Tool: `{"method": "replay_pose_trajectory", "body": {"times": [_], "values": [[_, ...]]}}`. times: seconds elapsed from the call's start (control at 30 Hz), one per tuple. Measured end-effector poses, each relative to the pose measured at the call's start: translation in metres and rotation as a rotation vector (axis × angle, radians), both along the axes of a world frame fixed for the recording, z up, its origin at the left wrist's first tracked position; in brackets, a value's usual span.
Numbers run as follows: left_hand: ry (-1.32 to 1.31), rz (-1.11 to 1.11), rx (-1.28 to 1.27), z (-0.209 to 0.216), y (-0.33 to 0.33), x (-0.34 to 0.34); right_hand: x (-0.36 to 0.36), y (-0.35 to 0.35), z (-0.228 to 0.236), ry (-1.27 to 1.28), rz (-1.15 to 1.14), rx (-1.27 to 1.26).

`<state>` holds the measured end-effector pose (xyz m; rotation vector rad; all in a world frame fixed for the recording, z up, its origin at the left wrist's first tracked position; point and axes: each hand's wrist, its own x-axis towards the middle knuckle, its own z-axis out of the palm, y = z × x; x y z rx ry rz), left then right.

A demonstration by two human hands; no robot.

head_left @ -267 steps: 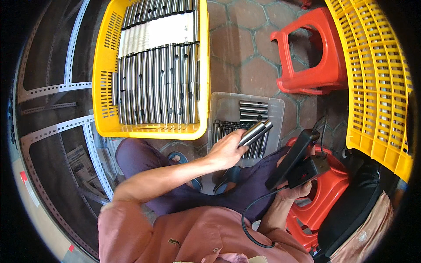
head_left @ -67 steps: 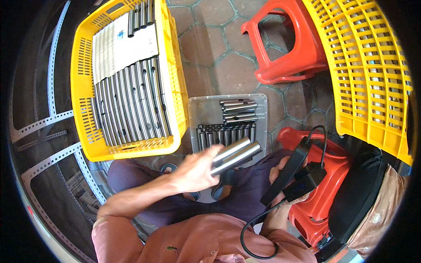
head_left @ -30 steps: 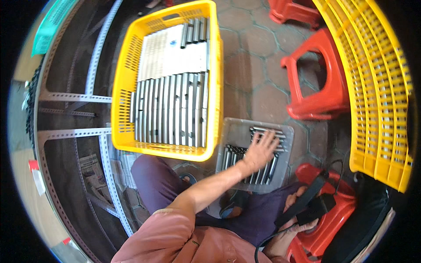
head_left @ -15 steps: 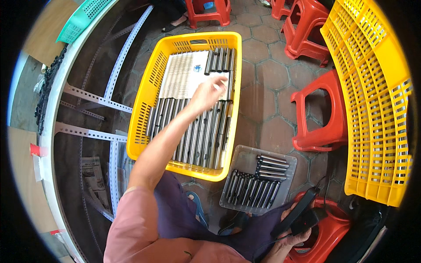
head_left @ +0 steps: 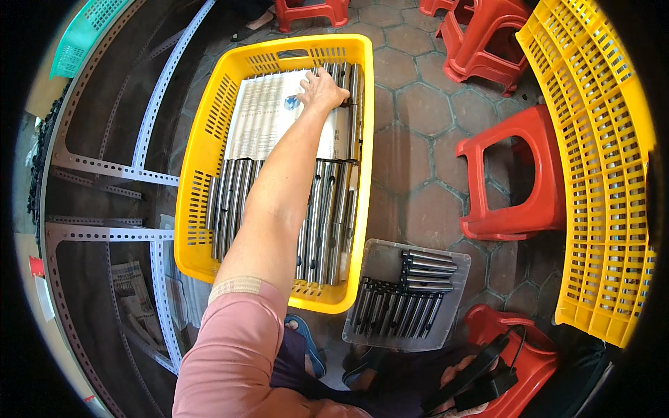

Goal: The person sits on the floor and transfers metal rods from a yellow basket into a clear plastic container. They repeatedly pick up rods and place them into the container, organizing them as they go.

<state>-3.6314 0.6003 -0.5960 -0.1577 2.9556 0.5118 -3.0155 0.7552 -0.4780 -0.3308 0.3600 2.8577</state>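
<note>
My left hand [head_left: 323, 90] reaches to the far end of a yellow plastic basket [head_left: 362, 202]. Its fingers are spread over the near ends of several short steel rods [head_left: 355, 87]; whether they grip any is hidden. Beside that hand, a printed paper sheet [head_left: 268, 118] covers part of the basket's load. Longer rows of metal rods [head_left: 237, 188] lie side by side in the near half. At the lower right, my right hand [head_left: 456, 369] is partly covered by a black strap-like device with a box and cable [head_left: 481, 380], around which its fingers appear closed.
A clear plastic tray [head_left: 456, 306] of shorter dark rods stands near my feet. Red stools [head_left: 481, 195] line the right, beside a large yellow basket [head_left: 599, 167]. A perforated metal frame [head_left: 164, 177] borders the left. Hexagonal tiles [head_left: 408, 153] cover the floor.
My left arm has stretched farther, and its hand has moved from above the paper onto the far rods. The view has shifted slightly. My right hand remains at the black device.
</note>
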Motion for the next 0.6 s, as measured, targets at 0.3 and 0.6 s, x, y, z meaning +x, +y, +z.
{"method": "replay_pose_trajectory", "body": {"times": [0.3, 0.6], "values": [[-0.044, 0.070, -0.075, -0.012, -0.001, -0.013, -0.049, -0.007, 0.023, 0.293, 0.292, -0.813], [0.177, -0.131, -0.020, -0.019, -0.029, -0.007, 0.003, -0.014, 0.000, -0.522, -0.122, 0.815]]}}
